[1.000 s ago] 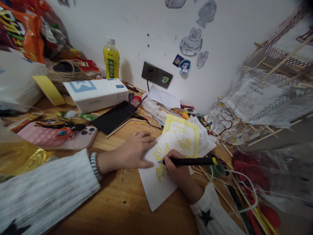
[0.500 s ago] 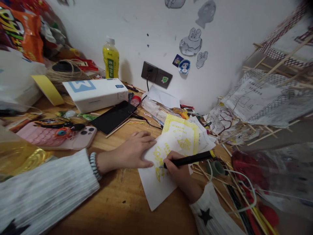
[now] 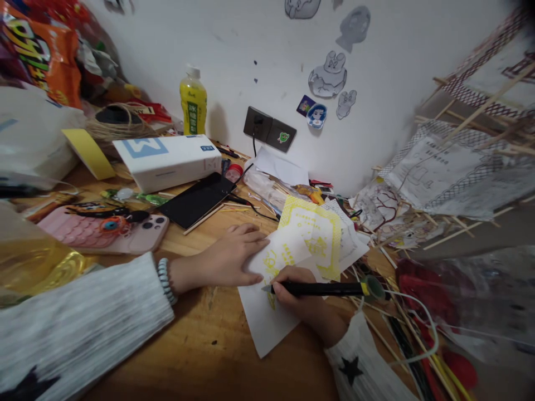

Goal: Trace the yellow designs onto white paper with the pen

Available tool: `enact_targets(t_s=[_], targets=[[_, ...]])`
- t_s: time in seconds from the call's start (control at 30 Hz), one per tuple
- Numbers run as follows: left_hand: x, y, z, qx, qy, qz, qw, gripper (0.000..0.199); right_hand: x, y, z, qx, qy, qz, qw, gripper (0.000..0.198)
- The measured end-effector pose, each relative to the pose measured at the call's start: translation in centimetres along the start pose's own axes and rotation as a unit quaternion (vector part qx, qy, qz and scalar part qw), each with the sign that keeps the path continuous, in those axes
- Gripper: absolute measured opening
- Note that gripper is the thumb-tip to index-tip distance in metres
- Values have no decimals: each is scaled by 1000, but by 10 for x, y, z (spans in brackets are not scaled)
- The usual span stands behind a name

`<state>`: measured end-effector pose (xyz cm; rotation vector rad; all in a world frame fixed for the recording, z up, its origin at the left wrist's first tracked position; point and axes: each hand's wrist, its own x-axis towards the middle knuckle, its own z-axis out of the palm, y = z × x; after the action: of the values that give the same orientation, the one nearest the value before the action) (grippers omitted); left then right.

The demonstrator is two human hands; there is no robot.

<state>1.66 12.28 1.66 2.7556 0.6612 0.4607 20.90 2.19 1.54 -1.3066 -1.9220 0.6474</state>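
Left hand (image 3: 228,259): yours lies flat over paper (image 3: 263,328) edge, gripping nothing;
Right hand (image 3: 303,305): yours curled round marker (image 3: 330,289);
Marker axis: sideways; tip toward left thumb

Under the right hand (image 3: 298,303), low centre, part of the sheet (image 3: 261,331) is lost to us; the left hand (image 3: 229,259) hides some of its left edge. We cannot tell whether the pen (image 3: 321,289) touches paper. The yellow lettering (image 3: 308,219) near the centre is too small for us to read. Upper left, the box (image 3: 167,164) hides the bottle's (image 3: 193,103) base. At left, trinkets (image 3: 111,223) cover part of the phone (image 3: 137,239). The bottom edge crops 2 sleeves (image 3: 92,317), the top edge 1 grey cutout (image 3: 302,8), and the right edge the stick frame (image 3: 485,106). Lower right, we find the clear bag (image 3: 493,301) blurred.
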Motion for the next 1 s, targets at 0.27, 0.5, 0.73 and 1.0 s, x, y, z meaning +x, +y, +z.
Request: enact_targets(t_s=[0.27,0.5,0.73,1.0], targets=[[0,-2,2,-1,3,-1,1000,66,-1,5,3,-22,6,2,1000,20],[-1,-3,2,7,-6,-1,1000,71,-1,1,0,25,-13,8,1000,20],[0,-2,1,7,-14,-8,1000,72,1,1,1,50,-10,27,998,21],[0,-5,2,-114,15,-7,993,58,3,2,0,204,69,143,966,18]])
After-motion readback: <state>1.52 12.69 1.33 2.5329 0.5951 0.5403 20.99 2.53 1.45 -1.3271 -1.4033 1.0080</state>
